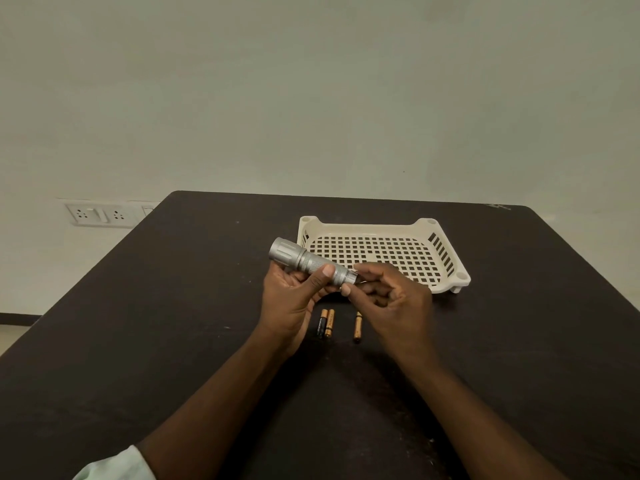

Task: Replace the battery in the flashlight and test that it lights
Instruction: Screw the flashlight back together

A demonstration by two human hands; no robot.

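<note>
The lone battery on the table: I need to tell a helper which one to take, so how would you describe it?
On the dark table, look just in front of the cream basket, under the right hand. Three batteries lie there; the lone battery lies apart, right of the touching pair.

Table [173,306] open leftward; tray [446,282] blocks behind; batteries [327,323] below.

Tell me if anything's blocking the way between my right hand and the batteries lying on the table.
Nothing visible is. The right hand is at the flashlight tail, held above the table. Two batteries lie side by side and a third battery lies just beneath it, uncovered on bare tabletop.
</note>
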